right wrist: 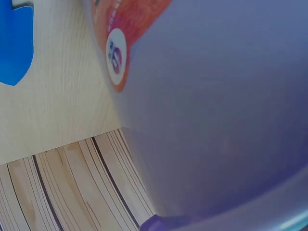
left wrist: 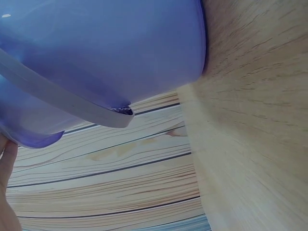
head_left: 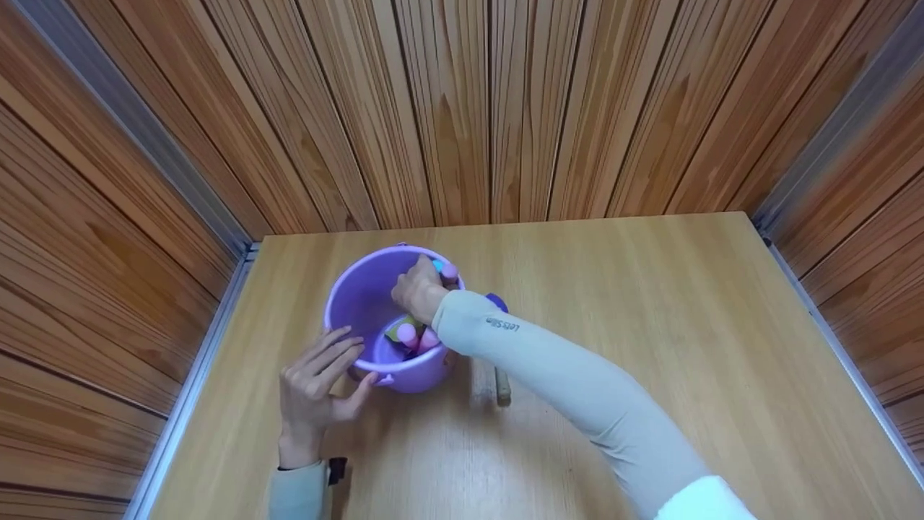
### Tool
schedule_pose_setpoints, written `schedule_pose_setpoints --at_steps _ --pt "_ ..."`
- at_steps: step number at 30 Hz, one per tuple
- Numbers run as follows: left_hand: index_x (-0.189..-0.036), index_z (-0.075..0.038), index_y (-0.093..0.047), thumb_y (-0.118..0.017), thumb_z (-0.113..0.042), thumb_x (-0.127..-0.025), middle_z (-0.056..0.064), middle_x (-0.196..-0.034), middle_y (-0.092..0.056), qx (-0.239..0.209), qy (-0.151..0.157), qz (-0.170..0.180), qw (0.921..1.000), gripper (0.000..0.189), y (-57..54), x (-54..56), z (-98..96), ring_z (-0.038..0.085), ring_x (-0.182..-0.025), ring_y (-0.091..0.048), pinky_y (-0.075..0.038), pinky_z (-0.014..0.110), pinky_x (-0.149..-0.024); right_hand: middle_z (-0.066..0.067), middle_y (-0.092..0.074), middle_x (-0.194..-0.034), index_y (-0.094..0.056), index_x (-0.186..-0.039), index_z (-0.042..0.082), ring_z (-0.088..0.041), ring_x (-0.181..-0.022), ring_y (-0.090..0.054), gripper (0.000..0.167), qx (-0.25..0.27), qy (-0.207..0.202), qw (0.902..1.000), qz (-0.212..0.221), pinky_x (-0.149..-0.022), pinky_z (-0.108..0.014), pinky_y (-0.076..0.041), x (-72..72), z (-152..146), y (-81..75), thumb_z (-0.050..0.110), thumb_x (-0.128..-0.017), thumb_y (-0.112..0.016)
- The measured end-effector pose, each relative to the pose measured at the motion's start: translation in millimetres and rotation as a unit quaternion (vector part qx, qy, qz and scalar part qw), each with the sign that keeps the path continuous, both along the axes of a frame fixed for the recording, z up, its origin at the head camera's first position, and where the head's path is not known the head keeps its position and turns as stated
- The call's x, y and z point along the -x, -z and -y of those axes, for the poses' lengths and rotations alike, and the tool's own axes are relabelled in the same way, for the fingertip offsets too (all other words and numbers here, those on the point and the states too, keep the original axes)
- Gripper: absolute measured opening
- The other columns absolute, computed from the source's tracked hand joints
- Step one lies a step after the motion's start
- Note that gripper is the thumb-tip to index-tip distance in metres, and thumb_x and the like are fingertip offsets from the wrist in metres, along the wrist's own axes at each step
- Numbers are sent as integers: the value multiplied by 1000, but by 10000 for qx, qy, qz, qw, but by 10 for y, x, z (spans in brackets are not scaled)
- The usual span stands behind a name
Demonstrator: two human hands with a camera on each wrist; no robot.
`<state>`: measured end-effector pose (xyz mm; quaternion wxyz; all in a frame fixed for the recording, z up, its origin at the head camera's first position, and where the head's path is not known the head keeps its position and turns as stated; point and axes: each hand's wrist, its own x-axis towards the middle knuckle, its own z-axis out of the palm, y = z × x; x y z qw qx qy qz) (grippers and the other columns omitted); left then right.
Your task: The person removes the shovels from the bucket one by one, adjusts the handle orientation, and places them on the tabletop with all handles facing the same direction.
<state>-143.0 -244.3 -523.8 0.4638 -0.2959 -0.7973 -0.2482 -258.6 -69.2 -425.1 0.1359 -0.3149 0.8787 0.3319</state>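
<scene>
A purple bucket (head_left: 350, 289) stands on the table, its open top facing the head camera. My left hand (head_left: 317, 386) holds its near left rim, fingers over the edge and thumb by the handle lug; the left wrist view shows the bucket's side and lowered handle (left wrist: 62, 98). My right hand (head_left: 419, 287) reaches into the bucket at the far right with bent fingers; the fingertips are hidden. Beside it a pink-ended piece (head_left: 449, 272) with some light blue shows. Lower in the bucket lie pink-ended pieces (head_left: 407, 335) and a yellow-green piece (head_left: 393, 331).
Right of the bucket lies a blue-bladed shovel (right wrist: 17, 45) with a wooden handle (head_left: 503, 388), partly covered by my right forearm. Wood-plank walls (head_left: 462, 108) enclose the table (head_left: 650, 303) at the back and both sides.
</scene>
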Motion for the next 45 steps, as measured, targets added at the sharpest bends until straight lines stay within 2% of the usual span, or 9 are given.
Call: schedule_pose_setpoints --at_steps 5,8,15,18,23,31,37,41,45 --pt "-105 -8 -85 -72 -55 -95 10 -106 -83 -3 29 44 10000 50 14 -17 3 34 -99 -81 -65 55 -84 3 -73 -101 -75 -112 21 -16 -73 -54 22 -33 -48 10000 -14 -66 -29 -47 -1 -2 -31 19 -112 -53" --pt "-105 -8 -85 -72 -55 -95 9 -106 -83 -32 55 41 10000 50 22 -23 5 34 -99 -81 -65 56 -83 6 -72 -105 -74 -113 22 -15 -77 -56 23 -17 57 10000 -19 -77 -27 -51 15 5 -87 19 -112 -51" --pt "-106 -8 -86 -73 -55 -94 10 -105 -83 -112 104 -36 9999 50 28 -8 8 34 -98 -81 -64 55 -85 3 -61 -85 -66 -106 20 -16 -70 -56 14 -456 71 9988 -178 -73 -28 -39 -13 1 -339 13 -110 -55" --pt "-105 -8 -86 -73 -55 -94 9 -106 -84 -123 100 -45 9999 50 20 0 12 34 -98 -81 -64 52 -89 5 -57 -83 -66 -106 21 -14 -71 -53 11 -406 60 9985 -351 -84 -28 -42 -26 -11 -453 13 -109 -59" --pt "-102 -7 -86 -73 -54 -94 8 -106 -84 -82 52 43 9999 49 18 -8 16 33 -100 -81 -61 46 -97 7 -54 -86 -71 -112 24 -13 -80 -46 14 -58 -7 9988 -488 -100 -29 -44 -43 -46 -590 17 -109 -60" --pt "-106 -9 -86 -74 -54 -94 8 -108 -83 -83 79 87 9999 48 29 -19 15 34 -101 -81 -64 52 -90 6 -70 -113 -74 -124 24 -18 -104 -56 20 456 93 9972 -577 -107 -38 -50 -111 -170 -793 21 -109 -62" --pt "-108 -10 -85 -73 -55 -94 9 -108 -83 -105 44 103 9999 49 52 -13 28 33 -104 -81 -59 40 -102 2 -70 -100 -75 -118 19 -19 -88 -54 15 1004 158 9920 -752 -88 -35 -60 -121 -410 -920 21 -106 -68" --pt "-108 -10 -86 -73 -55 -93 10 -108 -83 -126 73 82 9999 49 65 -25 30 33 -104 -81 -56 37 -104 -1 -57 -82 -75 -108 13 -17 -71 -45 9 1622 21 9844 -681 -62 -26 -47 -107 -692 -955 19 -103 -70" --pt "-109 -9 -85 -74 -55 -93 11 -107 -83 -126 128 38 9998 49 67 -28 46 34 -103 -81 -57 37 -102 -3 -55 -78 -73 -104 9 -18 -66 -47 5 2491 57 9680 -305 -57 -27 -39 -82 -992 -945 10 -99 -73"
